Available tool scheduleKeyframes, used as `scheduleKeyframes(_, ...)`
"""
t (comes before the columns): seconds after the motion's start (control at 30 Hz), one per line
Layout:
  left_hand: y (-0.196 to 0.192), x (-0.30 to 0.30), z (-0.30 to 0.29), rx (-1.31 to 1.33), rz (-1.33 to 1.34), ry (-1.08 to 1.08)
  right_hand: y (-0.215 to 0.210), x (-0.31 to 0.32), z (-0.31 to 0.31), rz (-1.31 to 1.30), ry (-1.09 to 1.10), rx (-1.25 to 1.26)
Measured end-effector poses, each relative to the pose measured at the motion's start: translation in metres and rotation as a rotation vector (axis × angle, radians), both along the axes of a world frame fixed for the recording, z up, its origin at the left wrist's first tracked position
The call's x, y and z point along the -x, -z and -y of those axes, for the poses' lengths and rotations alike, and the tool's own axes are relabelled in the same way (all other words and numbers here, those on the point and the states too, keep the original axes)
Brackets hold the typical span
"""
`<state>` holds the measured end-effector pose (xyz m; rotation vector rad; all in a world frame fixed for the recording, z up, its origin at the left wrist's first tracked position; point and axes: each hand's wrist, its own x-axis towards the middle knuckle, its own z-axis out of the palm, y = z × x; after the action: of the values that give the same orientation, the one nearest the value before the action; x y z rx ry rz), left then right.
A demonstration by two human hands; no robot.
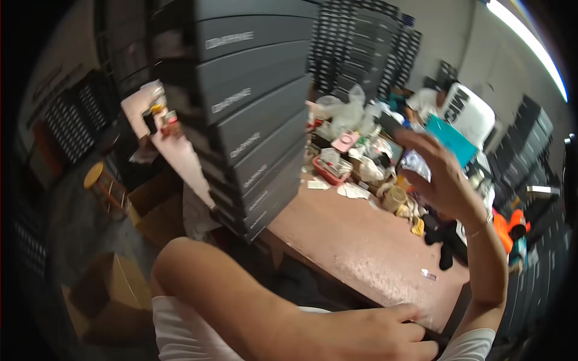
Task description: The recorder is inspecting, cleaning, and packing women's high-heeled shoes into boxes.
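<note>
1. Right grip (444,173) spread wide, up before the cluttered heap (368,168) on the bench (355,256)!
2. Left grip (376,333), blurred, low: can't tell if it's pinching anything.
3. Dark box stack (259,120) towers left of the heap.

Brn tbl (337,240), worn | red bskt (330,176) | wht papers (353,191) | blk cloth (445,240) | sm. pkt (428,275)

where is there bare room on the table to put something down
Across the middle of the worn reddish-brown tabletop, bordered by the tall dark-grey box stack and the crumpled black fabric. A small purple-white packet lies toward the right. The back is crowded: clear plastic bags, red plastic basket.
</note>
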<state>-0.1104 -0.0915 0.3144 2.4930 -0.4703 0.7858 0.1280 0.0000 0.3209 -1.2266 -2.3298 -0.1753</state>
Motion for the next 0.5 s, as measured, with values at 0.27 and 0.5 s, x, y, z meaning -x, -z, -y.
scheduleKeyframes(0.27,0.034,0.017,0.02,-0.367,0.415,-0.514,-0.184,0.232,-0.062,0.45,-0.171,-1.117)
scheduleKeyframes(0.5,0.065,0.027,-0.021,-0.288,0.094,-0.334,-0.201,0.24,-0.114,0.682,-0.083,-1.126)
